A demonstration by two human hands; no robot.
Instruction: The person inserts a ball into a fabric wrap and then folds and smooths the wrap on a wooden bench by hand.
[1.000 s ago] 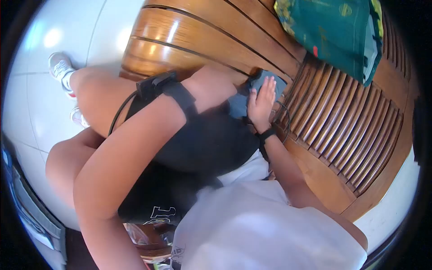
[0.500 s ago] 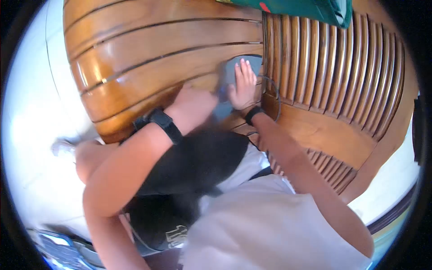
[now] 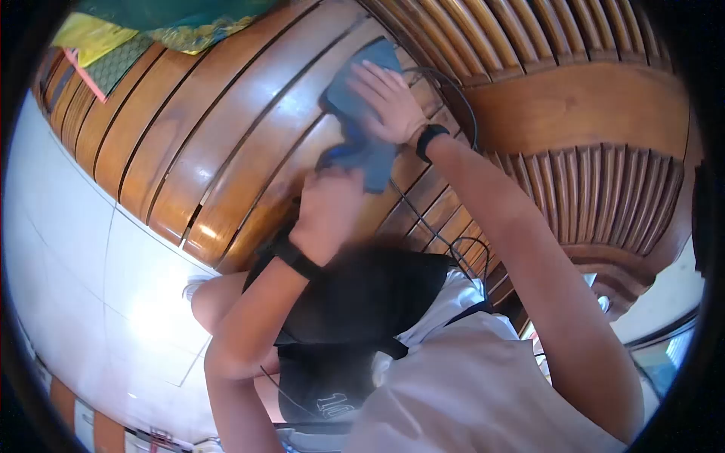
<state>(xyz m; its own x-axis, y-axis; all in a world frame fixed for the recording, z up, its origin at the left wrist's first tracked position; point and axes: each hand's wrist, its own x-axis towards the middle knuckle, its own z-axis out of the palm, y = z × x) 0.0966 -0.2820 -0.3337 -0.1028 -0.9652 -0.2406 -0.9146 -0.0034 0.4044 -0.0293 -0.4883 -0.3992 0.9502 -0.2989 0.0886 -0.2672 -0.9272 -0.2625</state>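
A grey-blue cloth (image 3: 380,162) with a darker blue part lies bunched on a slatted wooden bench (image 3: 234,113). My right hand (image 3: 389,104) rests on its upper part, palm down, fingers stretched out. At the cloth's lower left, my left hand (image 3: 332,204) is closed on the darker blue edge. Its fingers are blurred and partly hidden. Each wrist wears a black band.
A thin black cable (image 3: 419,215) runs over the slats beside the cloth and loops near the backrest (image 3: 521,38). Green and yellow bags (image 3: 200,26) lie at the far left of the bench. Pale floor tiles (image 3: 98,257) border its front edge.
The view has turned, bringing the bags to the upper left. My right hand still lies flat on the cloth; my left hand is now lower relative to it, at the cloth's lower edge.
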